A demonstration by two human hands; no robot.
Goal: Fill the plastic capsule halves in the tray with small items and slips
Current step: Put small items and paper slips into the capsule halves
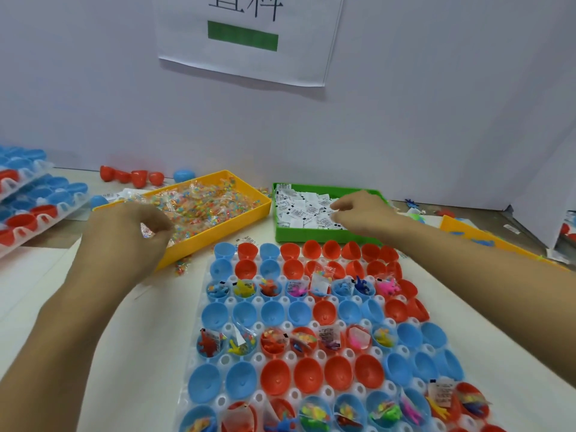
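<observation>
A: We see the left hand (131, 232) over the near corner of the yellow bin (218, 227), fingers curled in, pinching a small clear packet (146, 229) between thumb and fingertips. The bin holds a heap of clear packets of coloured beads (199, 207).

B: And the right hand (358, 213) is down in the green bin (311, 235), fingers bent onto the pile of white printed slips (299, 207). We cannot tell whether it has one pinched; the fingertips are buried in the paper.

A: The clear plastic tray (193, 397) lies on the table just in front of both bins, between our forearms. It carries rows of blue and red capsule halves (280, 378), open side up.

B: We count alternating bands: some rows hold small rubbery toy figures (243, 288) with slips and bead packets tucked in, and the rows between them stand bare. The two far rows are bare as well.

A: One bead packet (182, 268) lies loose on the table beside the yellow bin's near wall.

B: At far left, stacked trays (34, 210) of blue and red halves lean one on another. Loose red halves (131, 176) sit along the white wall behind the yellow bin, and a printed paper sign (246, 39) hangs above.
</observation>
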